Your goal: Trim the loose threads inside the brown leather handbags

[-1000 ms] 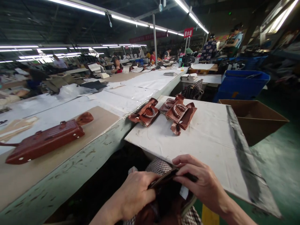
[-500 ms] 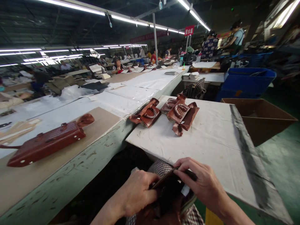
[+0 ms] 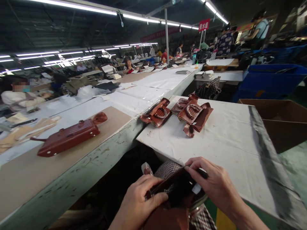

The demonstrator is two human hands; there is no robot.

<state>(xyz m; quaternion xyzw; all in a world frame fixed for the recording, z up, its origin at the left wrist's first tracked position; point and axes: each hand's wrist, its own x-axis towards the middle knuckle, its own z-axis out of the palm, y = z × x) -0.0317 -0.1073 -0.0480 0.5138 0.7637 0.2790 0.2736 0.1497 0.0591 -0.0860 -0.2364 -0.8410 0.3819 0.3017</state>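
A brown handbag [image 3: 168, 218] rests on my lap with its mouth facing up, showing a dark inside and a small white label [image 3: 196, 188]. My left hand [image 3: 144, 199] grips the near-left rim, thumb on the inner side and fingers outside. On the far-right edge, my right hand [image 3: 211, 179] pinches the rim between thumb and fingers. A plastic-wrapped handle [image 3: 146, 168] sticks out beyond my left hand. Checked cloth [image 3: 168, 169] shows under and around the bag. The bag's lower part is hidden.
Several brown handbags [image 3: 192, 111] with wrapped handles lie on the white side table [image 3: 223, 140]. A longer brown bag [image 3: 69, 137] lies on the bench at left. At right stand a cardboard box [image 3: 283, 127] and blue bins [image 3: 273, 80]. A person [image 3: 21, 95] sits across the bench.
The view has swung left, so the surroundings sit further right. My left thumb now lies over the rim, and the wrapped handle shows more. Both hands still hold the bag.
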